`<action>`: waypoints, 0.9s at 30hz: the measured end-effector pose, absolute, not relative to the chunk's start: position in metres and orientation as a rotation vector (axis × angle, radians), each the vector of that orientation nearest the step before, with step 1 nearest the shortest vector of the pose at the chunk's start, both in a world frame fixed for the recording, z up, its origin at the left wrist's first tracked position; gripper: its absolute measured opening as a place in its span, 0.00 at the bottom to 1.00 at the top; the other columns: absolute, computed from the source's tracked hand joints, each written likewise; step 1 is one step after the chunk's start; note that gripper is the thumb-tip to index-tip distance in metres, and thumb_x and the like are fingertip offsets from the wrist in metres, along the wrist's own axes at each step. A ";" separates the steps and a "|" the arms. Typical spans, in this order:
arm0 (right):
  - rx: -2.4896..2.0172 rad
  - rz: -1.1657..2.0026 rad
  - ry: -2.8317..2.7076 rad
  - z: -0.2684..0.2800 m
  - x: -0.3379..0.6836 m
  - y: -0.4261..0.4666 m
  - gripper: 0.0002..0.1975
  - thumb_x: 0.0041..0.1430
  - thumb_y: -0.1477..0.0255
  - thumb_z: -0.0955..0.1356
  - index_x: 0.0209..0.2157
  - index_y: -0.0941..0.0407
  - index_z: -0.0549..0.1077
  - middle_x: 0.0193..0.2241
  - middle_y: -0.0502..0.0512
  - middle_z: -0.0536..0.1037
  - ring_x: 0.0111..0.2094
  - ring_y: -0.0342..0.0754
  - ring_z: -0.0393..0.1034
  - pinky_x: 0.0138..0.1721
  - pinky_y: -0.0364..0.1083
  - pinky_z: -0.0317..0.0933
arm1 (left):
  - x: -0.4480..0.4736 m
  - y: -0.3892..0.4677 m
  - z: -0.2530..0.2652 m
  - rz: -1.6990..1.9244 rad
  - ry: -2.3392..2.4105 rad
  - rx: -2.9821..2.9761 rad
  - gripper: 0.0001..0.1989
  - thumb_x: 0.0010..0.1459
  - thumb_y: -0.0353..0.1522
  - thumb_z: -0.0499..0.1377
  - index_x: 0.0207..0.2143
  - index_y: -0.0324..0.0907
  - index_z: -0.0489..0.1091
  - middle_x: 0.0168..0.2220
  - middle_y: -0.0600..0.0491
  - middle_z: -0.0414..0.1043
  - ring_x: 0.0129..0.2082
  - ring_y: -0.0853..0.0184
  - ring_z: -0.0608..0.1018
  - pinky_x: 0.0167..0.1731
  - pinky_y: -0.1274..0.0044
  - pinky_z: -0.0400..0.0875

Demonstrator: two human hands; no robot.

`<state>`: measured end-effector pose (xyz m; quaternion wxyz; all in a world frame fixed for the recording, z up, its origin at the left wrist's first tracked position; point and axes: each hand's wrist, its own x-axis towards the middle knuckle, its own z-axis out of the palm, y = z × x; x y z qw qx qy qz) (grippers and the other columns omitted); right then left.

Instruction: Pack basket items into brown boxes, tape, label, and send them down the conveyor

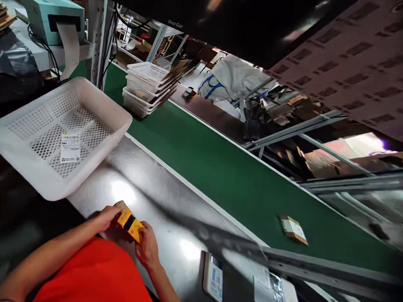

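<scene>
Both hands grip a small yellow box (pixel 135 230) with a black band, low over the metal worktop near my body. My left hand (pixel 107 218) is closed on its upper left end, where a brown cardboard-coloured part shows. My right hand (pixel 148 244) is closed on the lower right end, with fingers along its side. Up and to the left of my hands stands a white perforated basket (pixel 118 136), in which a printed label slip (pixel 70 148) lies flat. The undersides of the fingers are hidden.
A green conveyor belt (pixel 201 160) runs diagonally past the metal worktop (pixel 164 231), carrying stacked white baskets (pixel 140 95) and a small labelled carton (pixel 294 230). A white handheld device (pixel 213 278) lies to my right. A label printer (pixel 53 20) stands upper left; a dark screen (pixel 200 17) hangs overhead.
</scene>
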<state>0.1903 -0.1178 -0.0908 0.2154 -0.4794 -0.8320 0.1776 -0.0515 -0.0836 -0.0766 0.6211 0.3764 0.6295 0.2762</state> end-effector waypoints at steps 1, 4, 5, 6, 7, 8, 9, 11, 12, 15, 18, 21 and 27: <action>-1.328 0.500 -2.356 -0.087 0.190 -0.117 0.29 0.48 0.80 0.64 0.54 0.53 0.67 0.56 0.65 0.73 0.55 0.60 0.73 0.54 0.60 0.71 | -0.049 -0.083 -0.075 0.621 1.433 0.849 0.25 0.71 0.45 0.49 0.39 0.38 0.79 0.34 0.47 0.82 0.31 0.62 0.81 0.28 0.74 0.72; -1.253 0.537 -2.534 -0.072 0.190 -0.115 0.40 0.50 0.80 0.64 0.67 0.51 0.63 0.64 0.66 0.68 0.61 0.62 0.69 0.59 0.60 0.69 | -0.048 -0.081 -0.072 0.586 1.495 0.874 0.21 0.70 0.41 0.51 0.36 0.39 0.79 0.31 0.50 0.81 0.30 0.64 0.80 0.27 0.76 0.68; -1.236 0.563 -2.582 -0.067 0.189 -0.114 0.42 0.52 0.80 0.65 0.69 0.50 0.62 0.65 0.65 0.67 0.61 0.62 0.69 0.59 0.60 0.69 | -0.049 -0.080 -0.072 0.577 1.541 0.900 0.20 0.69 0.40 0.52 0.34 0.39 0.79 0.29 0.51 0.80 0.31 0.64 0.79 0.28 0.76 0.66; -1.243 0.601 -2.618 -0.061 0.189 -0.114 0.42 0.54 0.79 0.65 0.71 0.48 0.61 0.65 0.65 0.68 0.61 0.62 0.69 0.59 0.59 0.69 | -0.051 -0.078 -0.071 0.568 1.593 0.935 0.20 0.69 0.40 0.54 0.32 0.40 0.79 0.29 0.51 0.79 0.32 0.64 0.79 0.29 0.76 0.64; -1.278 0.647 -2.642 -0.055 0.188 -0.114 0.41 0.56 0.78 0.66 0.72 0.47 0.60 0.64 0.65 0.69 0.59 0.62 0.71 0.58 0.58 0.70 | -0.052 -0.076 -0.071 0.558 1.642 0.976 0.19 0.68 0.40 0.55 0.30 0.40 0.79 0.28 0.51 0.79 0.33 0.64 0.78 0.30 0.76 0.63; -1.335 0.692 -2.657 -0.050 0.187 -0.114 0.41 0.58 0.77 0.66 0.72 0.46 0.60 0.62 0.65 0.71 0.57 0.61 0.73 0.56 0.57 0.71 | -0.054 -0.074 -0.071 0.548 1.685 1.022 0.19 0.68 0.40 0.56 0.29 0.40 0.79 0.29 0.50 0.80 0.33 0.63 0.78 0.31 0.75 0.62; -1.405 0.728 -2.666 -0.045 0.186 -0.114 0.40 0.59 0.76 0.67 0.72 0.45 0.59 0.60 0.64 0.73 0.54 0.60 0.74 0.54 0.56 0.72 | -0.055 -0.071 -0.071 0.537 1.719 1.068 0.19 0.67 0.40 0.56 0.29 0.41 0.80 0.30 0.50 0.80 0.34 0.63 0.78 0.32 0.75 0.61; -1.530 0.768 -2.671 -0.037 0.184 -0.114 0.40 0.60 0.76 0.67 0.73 0.44 0.59 0.54 0.62 0.76 0.49 0.57 0.76 0.52 0.54 0.73 | -0.059 -0.066 -0.071 0.518 1.767 1.149 0.19 0.68 0.40 0.56 0.31 0.41 0.81 0.33 0.48 0.82 0.35 0.63 0.78 0.34 0.74 0.61; -1.577 0.770 -2.672 -0.034 0.183 -0.113 0.40 0.61 0.76 0.67 0.73 0.43 0.59 0.52 0.61 0.76 0.48 0.56 0.76 0.52 0.53 0.73 | -0.061 -0.063 -0.072 0.512 1.785 1.183 0.19 0.69 0.40 0.55 0.33 0.41 0.81 0.36 0.47 0.83 0.36 0.62 0.78 0.35 0.74 0.61; -1.686 0.755 -2.678 -0.030 0.181 -0.111 0.39 0.61 0.78 0.66 0.72 0.43 0.60 0.49 0.60 0.76 0.47 0.55 0.77 0.50 0.50 0.72 | -0.068 -0.056 -0.075 0.508 1.805 1.272 0.18 0.71 0.38 0.54 0.35 0.42 0.82 0.40 0.45 0.83 0.42 0.61 0.79 0.38 0.75 0.62; -1.770 0.730 -2.704 -0.030 0.175 -0.109 0.38 0.62 0.77 0.66 0.72 0.45 0.61 0.48 0.62 0.77 0.43 0.55 0.77 0.47 0.49 0.71 | -0.073 -0.048 -0.081 0.497 1.762 1.337 0.18 0.71 0.37 0.53 0.36 0.43 0.81 0.39 0.47 0.84 0.39 0.64 0.79 0.37 0.76 0.62; -1.820 0.667 -2.730 -0.031 0.165 -0.108 0.38 0.63 0.74 0.67 0.73 0.46 0.60 0.48 0.62 0.77 0.42 0.55 0.77 0.44 0.48 0.71 | -0.074 -0.036 -0.086 0.480 1.708 1.393 0.17 0.72 0.38 0.54 0.36 0.44 0.81 0.37 0.49 0.83 0.36 0.66 0.78 0.37 0.77 0.62; -1.905 0.612 -2.745 -0.033 0.149 -0.105 0.35 0.63 0.71 0.66 0.72 0.46 0.61 0.47 0.63 0.78 0.38 0.55 0.77 0.40 0.48 0.69 | -0.082 -0.017 -0.097 0.438 1.645 1.440 0.17 0.71 0.38 0.55 0.33 0.44 0.79 0.32 0.52 0.81 0.34 0.66 0.78 0.35 0.78 0.61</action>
